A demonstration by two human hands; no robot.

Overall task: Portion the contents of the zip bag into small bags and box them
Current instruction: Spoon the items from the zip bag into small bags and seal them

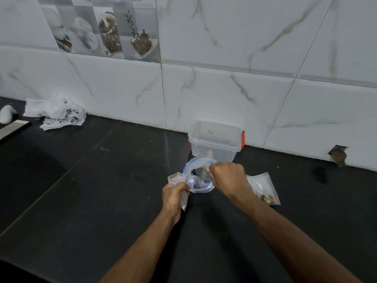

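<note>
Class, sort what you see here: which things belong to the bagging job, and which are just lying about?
Job: zip bag, small bag in the left hand, right hand, filled bag, clear box.
Lying about: crumpled plastic bag, white lump.

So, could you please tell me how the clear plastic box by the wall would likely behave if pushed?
The clear plastic box looks nearly empty, so it is probably light and would slide on the smooth dark counter. Its thin walls may flex. It stands squat, so tipping seems unlikely.

Dark tabletop (102,190) along tiled wall. On it: clear box (215,144) with red latches at wall, small filled bag (265,190) right of centre, crumpled white plastic bag (55,113) far left
</note>
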